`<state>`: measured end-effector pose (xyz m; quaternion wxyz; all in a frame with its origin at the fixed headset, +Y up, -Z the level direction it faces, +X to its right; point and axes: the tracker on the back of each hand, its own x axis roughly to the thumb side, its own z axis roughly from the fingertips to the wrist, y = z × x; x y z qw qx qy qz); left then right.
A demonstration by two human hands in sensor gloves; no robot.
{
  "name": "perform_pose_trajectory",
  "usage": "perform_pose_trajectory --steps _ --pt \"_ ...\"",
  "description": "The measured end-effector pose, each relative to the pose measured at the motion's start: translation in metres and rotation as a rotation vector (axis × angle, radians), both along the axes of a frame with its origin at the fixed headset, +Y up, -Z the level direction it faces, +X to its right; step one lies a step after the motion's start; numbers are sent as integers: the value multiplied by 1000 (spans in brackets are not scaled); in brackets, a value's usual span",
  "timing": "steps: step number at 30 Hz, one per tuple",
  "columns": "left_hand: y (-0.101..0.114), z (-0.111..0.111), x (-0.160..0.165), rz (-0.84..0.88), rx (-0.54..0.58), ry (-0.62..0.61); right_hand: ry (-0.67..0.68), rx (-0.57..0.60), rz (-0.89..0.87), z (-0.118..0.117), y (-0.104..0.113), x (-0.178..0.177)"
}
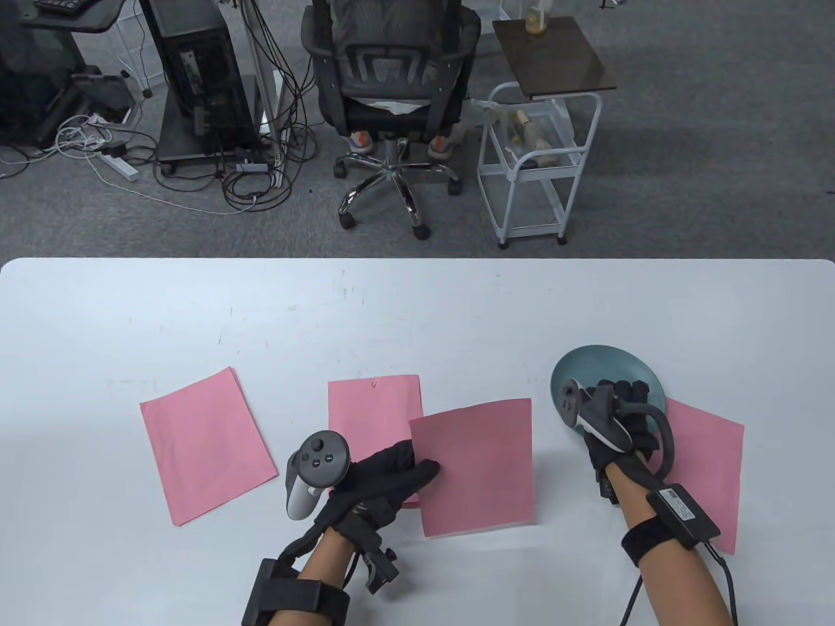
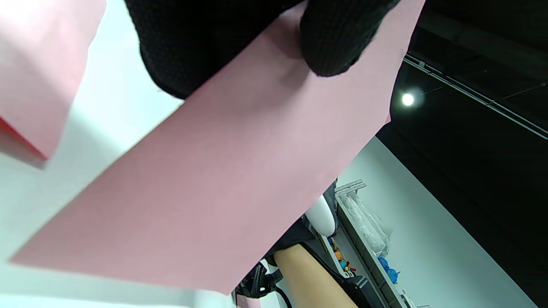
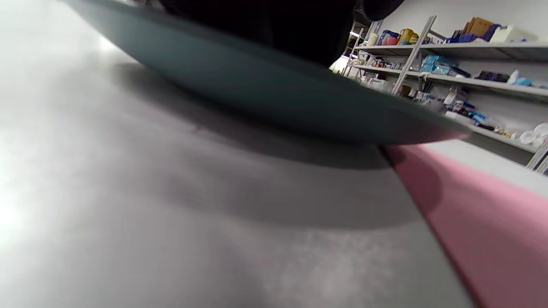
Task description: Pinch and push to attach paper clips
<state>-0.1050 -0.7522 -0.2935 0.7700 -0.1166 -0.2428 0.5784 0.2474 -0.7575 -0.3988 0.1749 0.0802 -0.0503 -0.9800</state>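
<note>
My left hand (image 1: 398,473) pinches the left edge of a pink paper sheet (image 1: 476,466) and holds it lifted off the white table (image 1: 417,313); in the left wrist view the thumb (image 2: 338,38) lies on top of the sheet (image 2: 222,184). Behind it lies another pink sheet (image 1: 372,407) with a small clip (image 1: 374,382) on its far edge. My right hand (image 1: 623,417) reaches over a teal plate (image 1: 587,372), its fingertips hidden. The plate's underside (image 3: 274,98) fills the right wrist view. I see no loose clips.
A pink sheet (image 1: 205,443) lies at the left. Another pink sheet (image 1: 708,469) lies under my right forearm, partly beneath the plate. An office chair (image 1: 391,98) and a white cart (image 1: 538,163) stand on the floor beyond the table's far edge.
</note>
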Motion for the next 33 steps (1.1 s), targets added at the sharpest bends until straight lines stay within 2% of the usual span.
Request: perform_pose_trajectory --steps 7,16,22,27,29,33 --pt "0 0 0 2 -2 -3 -33 -60 -3 -5 1 1" --pt "0 0 -1 10 0 1 -39 -139 101 -11 3 -7" --pt "0 0 -2 15 -3 4 -39 -95 123 -12 -1 -8" --pt "-1 0 -2 8 -9 3 -58 -57 43 -13 0 0" --pt "-1 0 -1 2 -9 0 -66 -40 -19 -11 8 4" --pt "-2 0 -1 -9 -12 -4 14 95 -259 4 40 1"
